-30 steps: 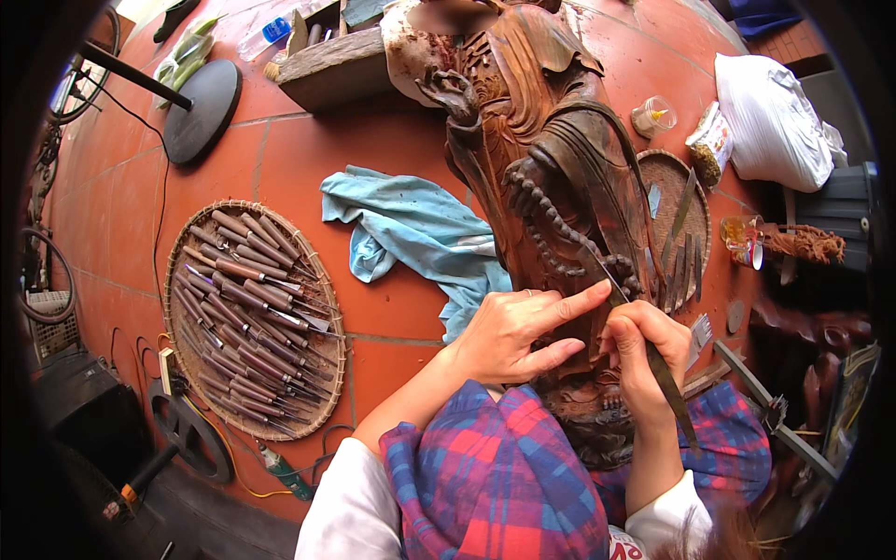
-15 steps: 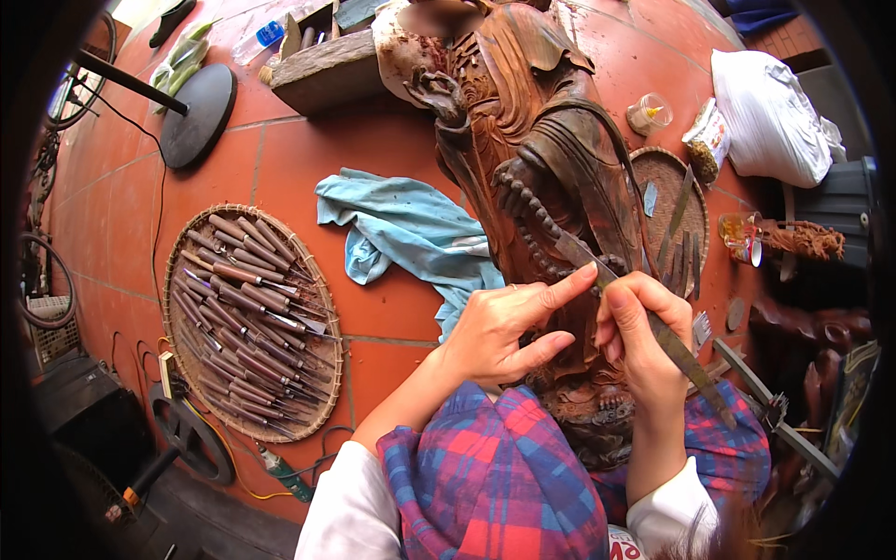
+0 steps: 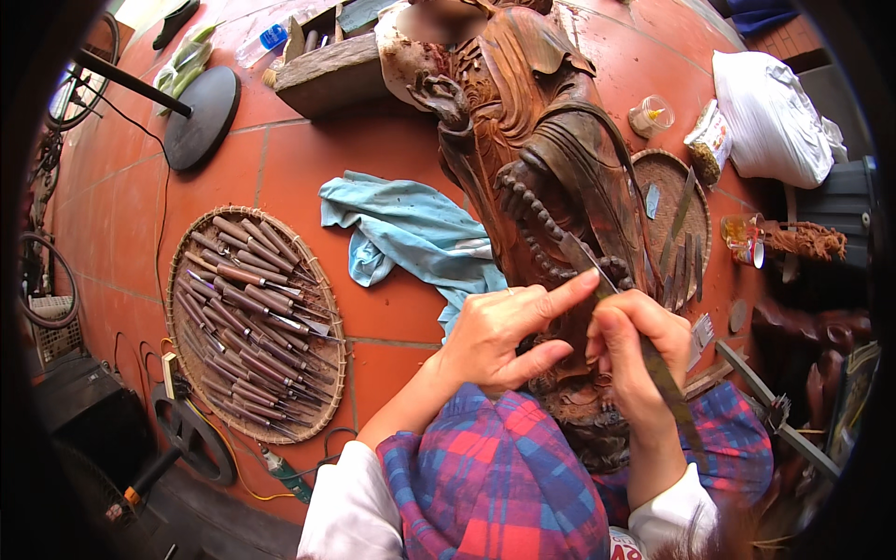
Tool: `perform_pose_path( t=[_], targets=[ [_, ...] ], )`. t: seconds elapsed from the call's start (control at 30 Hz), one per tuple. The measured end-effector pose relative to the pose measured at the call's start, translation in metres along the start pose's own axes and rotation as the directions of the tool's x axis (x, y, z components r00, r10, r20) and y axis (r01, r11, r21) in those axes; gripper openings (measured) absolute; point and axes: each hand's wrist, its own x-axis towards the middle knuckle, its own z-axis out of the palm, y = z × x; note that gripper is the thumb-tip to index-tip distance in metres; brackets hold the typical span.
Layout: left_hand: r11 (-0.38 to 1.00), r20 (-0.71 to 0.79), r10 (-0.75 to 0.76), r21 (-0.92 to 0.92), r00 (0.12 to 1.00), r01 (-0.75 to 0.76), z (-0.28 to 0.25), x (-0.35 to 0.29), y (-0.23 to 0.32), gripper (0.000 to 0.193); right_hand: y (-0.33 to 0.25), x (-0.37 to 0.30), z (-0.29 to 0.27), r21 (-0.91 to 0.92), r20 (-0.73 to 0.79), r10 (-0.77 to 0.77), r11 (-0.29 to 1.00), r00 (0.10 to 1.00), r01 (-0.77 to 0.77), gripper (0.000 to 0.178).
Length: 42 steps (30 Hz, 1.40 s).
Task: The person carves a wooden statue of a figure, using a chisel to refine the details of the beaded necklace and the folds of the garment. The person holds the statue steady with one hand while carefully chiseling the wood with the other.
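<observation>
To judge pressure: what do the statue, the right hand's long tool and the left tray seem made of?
Statue: probably wood, satiny in places; reddish-brown, carved folds suggest it. Long tool: likely metal, dull grey, thin. Left tray: perhaps bamboo, matte; woven texture, bound rim.

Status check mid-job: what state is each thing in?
Flat metal tool, gripped, slanted
Right hand, closed on the tool
Left hand, open, index finger on the tool
Carved statue, lying face-up
Light-blue cloth, rumpled
Larger basket, loaded with wooden-handled tools
Smaller basket, holding flat metal pieces
Plastic bottle, capped, on its side
</observation>
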Motion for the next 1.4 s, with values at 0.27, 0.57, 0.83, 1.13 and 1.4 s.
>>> perform_pose_path(
  t=[0.27,0.57,0.83,1.13,1.4],
  targets=[
    [0.996,0.147,-0.066,0.073,0.987,0.056,0.001,0.004,0.01,0.064,0.018,-0.011,-0.012,-0.262,0.018,-0.178,0.949,0.984,0.177,0.005],
    [0.995,0.146,-0.068,0.086,0.987,0.055,0.005,0.005,0.007,0.061,0.019,-0.016,-0.013,-0.141,-0.053,-0.039,0.989,0.998,0.032,0.011],
    [0.995,0.1,-0.08,0.068,0.992,0.073,0.009,0.002,0.002,0.065,0.026,-0.007,-0.01,0.104,-0.033,0.009,0.995,0.999,-0.006,0.016],
    [0.987,0.061,-0.048,0.159,0.997,0.038,0.002,-0.001,0.0,0.065,0.028,-0.003,-0.002,0.206,-0.003,0.092,0.974,0.996,-0.09,0.016],
    [0.979,0.058,-0.03,0.202,0.998,0.018,-0.002,0.009,0.009,0.068,0.015,-0.006,0.001,0.271,-0.069,0.177,0.95,0.982,-0.152,0.024]
  ],
)
